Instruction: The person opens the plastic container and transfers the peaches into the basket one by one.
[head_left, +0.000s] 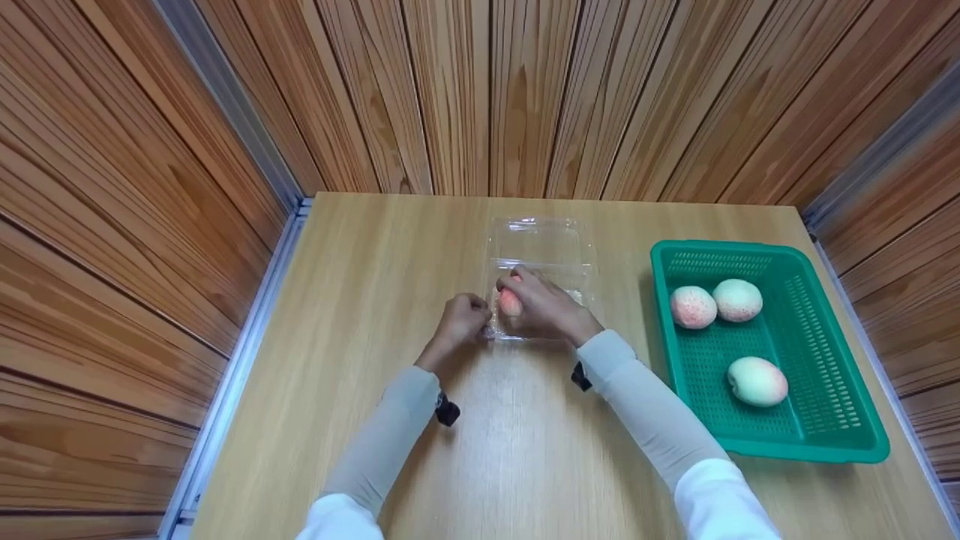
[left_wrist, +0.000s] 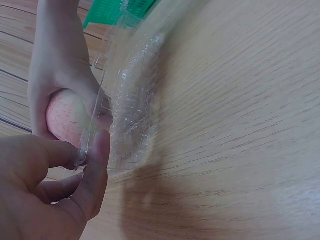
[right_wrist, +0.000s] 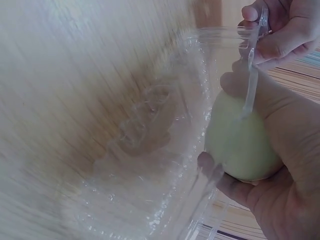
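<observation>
A clear plastic clamshell box (head_left: 540,240) lies unfolded on the table, its lid half toward the back. My right hand (head_left: 541,301) grips a pink and pale peach (head_left: 510,301) over the box's near half. In the right wrist view the fingers and thumb wrap round the peach (right_wrist: 240,140), which sits at the box's rim. My left hand (head_left: 463,319) is at the box's left near corner. The left wrist view shows its thumb and finger pinching the clear rim (left_wrist: 86,145). The peach's underside is hidden.
A green plastic basket (head_left: 832,330) stands on the right of the table. Inside it lie a pinkish peach (head_left: 693,307), a pale peach (head_left: 738,300) beside it, and another peach (head_left: 757,381) nearer me. Wood-plank walls (head_left: 517,97) enclose the table's back and sides.
</observation>
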